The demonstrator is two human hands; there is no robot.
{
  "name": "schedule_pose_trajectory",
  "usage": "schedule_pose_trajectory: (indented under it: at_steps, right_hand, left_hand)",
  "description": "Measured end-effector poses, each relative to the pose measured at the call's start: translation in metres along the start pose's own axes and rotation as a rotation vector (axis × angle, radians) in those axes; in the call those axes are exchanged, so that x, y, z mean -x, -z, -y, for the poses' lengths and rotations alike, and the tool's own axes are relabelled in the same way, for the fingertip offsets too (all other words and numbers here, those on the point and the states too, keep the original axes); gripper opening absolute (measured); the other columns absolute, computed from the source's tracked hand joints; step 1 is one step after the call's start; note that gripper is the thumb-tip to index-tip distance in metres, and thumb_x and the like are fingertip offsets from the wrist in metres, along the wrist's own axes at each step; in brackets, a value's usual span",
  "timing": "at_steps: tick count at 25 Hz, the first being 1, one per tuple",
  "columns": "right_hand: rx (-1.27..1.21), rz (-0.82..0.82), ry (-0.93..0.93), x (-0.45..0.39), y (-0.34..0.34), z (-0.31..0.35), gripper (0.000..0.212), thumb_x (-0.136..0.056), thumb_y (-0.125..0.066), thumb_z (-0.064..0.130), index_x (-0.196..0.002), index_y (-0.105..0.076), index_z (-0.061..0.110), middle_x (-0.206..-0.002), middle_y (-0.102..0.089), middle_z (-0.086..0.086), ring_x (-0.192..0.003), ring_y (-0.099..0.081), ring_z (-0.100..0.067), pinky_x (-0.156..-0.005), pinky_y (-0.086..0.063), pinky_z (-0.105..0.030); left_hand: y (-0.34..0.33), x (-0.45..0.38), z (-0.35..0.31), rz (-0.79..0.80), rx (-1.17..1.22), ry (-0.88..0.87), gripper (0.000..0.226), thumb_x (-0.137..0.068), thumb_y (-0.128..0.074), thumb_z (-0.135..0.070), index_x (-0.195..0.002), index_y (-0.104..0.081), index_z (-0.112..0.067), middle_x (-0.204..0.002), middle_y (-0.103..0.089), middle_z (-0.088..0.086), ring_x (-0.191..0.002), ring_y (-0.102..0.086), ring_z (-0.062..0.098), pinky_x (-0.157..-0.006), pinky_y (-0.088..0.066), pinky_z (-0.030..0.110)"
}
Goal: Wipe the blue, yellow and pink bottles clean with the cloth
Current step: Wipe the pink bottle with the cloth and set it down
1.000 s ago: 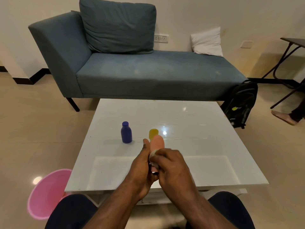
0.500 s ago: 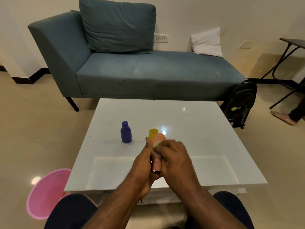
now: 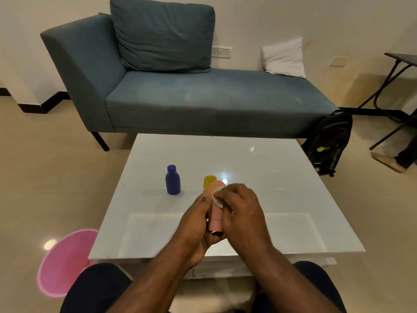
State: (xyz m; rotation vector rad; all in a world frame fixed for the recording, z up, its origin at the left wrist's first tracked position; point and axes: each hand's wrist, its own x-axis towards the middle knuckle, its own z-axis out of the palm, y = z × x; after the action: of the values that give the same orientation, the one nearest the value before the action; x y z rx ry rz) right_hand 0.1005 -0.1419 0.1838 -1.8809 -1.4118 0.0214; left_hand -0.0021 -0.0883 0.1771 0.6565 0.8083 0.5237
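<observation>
**Pink bottle wiped over the counter**

White counter (image 3: 259, 159) fills mid-frame, sofa (image 3: 203, 102) behind, pink bin (image 3: 63, 263) lower left. Left hand (image 3: 195, 224) grips the pink bottle (image 3: 215, 213); right hand (image 3: 242, 213) pinches the cloth (image 3: 217, 199) against it, hiding most of the yellow bottle (image 3: 209, 181). Blue bottle (image 3: 172, 180) stands left of centre.

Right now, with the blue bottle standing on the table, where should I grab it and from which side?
Probably take the blue bottle round its wide cylindrical body, below the narrow cap, coming from its left. It stands upright on the white table, and that side looks open.
</observation>
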Motion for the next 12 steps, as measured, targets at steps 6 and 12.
schedule_pose_trajectory:
  at_steps: [6, 12]
  right_hand:
    - [-0.029, 0.036, 0.044, 0.007, 0.002, -0.005, 0.023, -0.08, -0.057, 0.016, -0.1, -0.068, 0.02, -0.102, -0.059, 0.006, -0.093, -0.051, -0.009, -0.077, -0.048, -0.02]
    - [-0.008, 0.082, 0.056, 0.007, 0.007, 0.003, 0.024, -0.086, -0.059, 0.016, -0.108, -0.067, 0.018, -0.11, -0.059, 0.003, -0.1, -0.052, -0.011, -0.086, -0.049, -0.023]
  left_hand:
    - [0.009, 0.001, -0.001, 0.066, 0.099, 0.014, 0.037, -0.101, -0.05, -0.033, -0.127, -0.065, -0.013, -0.123, -0.069, 0.018, -0.112, -0.068, 0.036, -0.088, -0.058, 0.053]
    - [0.009, 0.006, 0.004, 0.118, -0.085, -0.068, 0.032, -0.104, -0.043, -0.023, -0.128, -0.063, -0.028, -0.121, -0.073, 0.002, -0.111, -0.07, 0.024, -0.084, -0.059, 0.041]
